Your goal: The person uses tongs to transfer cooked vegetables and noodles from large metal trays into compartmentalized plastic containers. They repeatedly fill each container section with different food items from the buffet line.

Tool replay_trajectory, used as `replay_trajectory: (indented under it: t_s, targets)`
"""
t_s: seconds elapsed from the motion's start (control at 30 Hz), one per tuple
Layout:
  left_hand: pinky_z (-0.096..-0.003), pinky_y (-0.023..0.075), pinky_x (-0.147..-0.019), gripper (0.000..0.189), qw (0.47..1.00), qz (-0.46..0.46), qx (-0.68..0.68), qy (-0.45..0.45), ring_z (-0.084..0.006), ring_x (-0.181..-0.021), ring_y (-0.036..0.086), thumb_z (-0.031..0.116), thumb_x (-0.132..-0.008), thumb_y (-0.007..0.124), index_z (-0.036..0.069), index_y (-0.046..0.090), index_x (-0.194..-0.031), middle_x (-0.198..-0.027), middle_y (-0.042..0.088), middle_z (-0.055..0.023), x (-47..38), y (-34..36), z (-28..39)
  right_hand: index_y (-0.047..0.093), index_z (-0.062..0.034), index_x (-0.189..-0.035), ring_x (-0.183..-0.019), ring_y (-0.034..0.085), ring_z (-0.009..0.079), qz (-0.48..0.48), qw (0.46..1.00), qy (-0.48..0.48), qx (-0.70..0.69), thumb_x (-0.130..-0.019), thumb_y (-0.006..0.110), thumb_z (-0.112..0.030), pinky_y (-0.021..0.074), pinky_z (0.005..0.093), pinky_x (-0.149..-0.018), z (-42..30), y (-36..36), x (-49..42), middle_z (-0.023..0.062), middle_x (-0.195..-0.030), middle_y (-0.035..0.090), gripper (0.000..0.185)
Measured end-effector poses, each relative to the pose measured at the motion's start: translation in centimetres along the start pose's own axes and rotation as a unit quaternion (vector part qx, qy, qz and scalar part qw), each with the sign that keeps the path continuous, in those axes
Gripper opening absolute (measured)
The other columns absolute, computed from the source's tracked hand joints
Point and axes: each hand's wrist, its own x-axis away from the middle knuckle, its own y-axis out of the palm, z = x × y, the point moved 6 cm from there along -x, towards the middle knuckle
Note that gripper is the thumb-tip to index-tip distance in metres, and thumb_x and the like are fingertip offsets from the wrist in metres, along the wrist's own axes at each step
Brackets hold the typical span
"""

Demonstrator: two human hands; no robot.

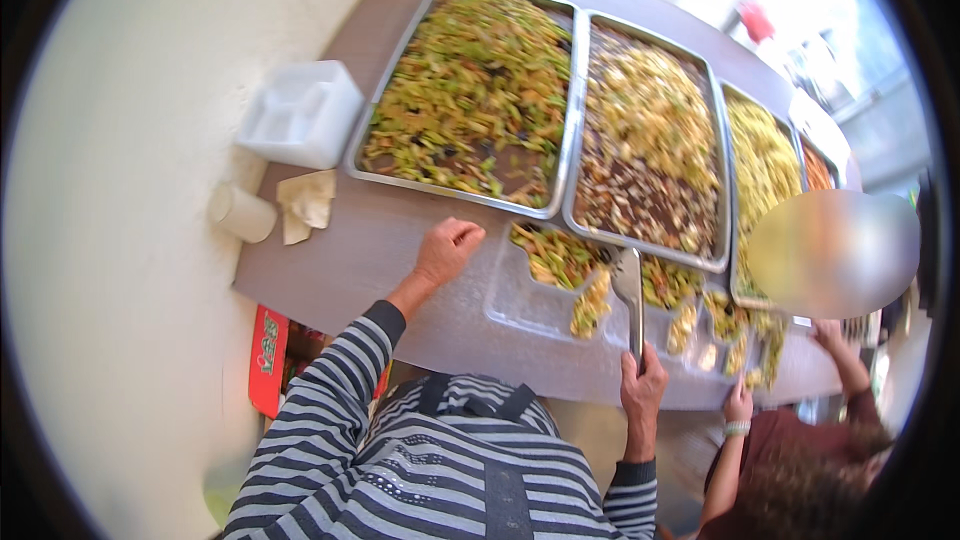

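My right hand [643, 382] grips the handle of metal serving tongs [632, 292], whose head is over a clear plastic compartment container [525, 315], near its right side. Mixed vegetables [559, 255] and a yellow, egg-like food [591, 307] lie in that container's compartments. My left hand [450, 244] is loosely curled above the table, left of the container; I cannot tell whether it holds anything. Behind are a large metal tray of chopped vegetables [469, 90] and a second one with a pale yellow mix [652, 105].
More filled clear containers [670, 281] stand to the right, where a co-worker's hand [739, 401] touches one. A third tray [761, 150] and a fourth [816, 169] lie beyond. A white plastic holder [304, 116], a beige cup [241, 214] and folded napkins [306, 202] are at the left, by the wall.
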Motion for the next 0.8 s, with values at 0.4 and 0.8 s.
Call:
replay_trajectory:
  t_s: [0.4,0.8]
  targets:
    - [-0.0436,0.0437,-0.084,0.018,0.824,0.224,-0.521,0.007,-0.0253,-0.086,0.063,0.033,-0.084,0.064,0.016,0.071,-0.088,-0.085,0.067,-0.0050,-11.4,-25.0,-5.9,0.061,-0.0001,-0.108,-0.057,0.042,0.0088,-0.054,0.992,-0.028,-0.115,-0.084,0.068,-0.014,0.0388,0.0258,-0.052,-4.6,4.5,-2.8,0.0003,-0.065,0.048,0.028]
    - [-0.0392,0.0489,-0.071,0.024,0.917,0.133,-0.375,0.032,-0.0253,-0.072,0.066,0.028,-0.084,0.065,0.014,0.072,-0.103,-0.076,0.069,-0.0050,-13.8,-28.4,-5.3,0.061,0.0004,-0.108,-0.060,0.050,0.0095,-0.109,0.989,0.000,-0.096,-0.086,0.069,-0.017,0.0426,0.0265,-0.055,-12.6,11.2,0.1,0.0021,-0.067,0.054,0.029]
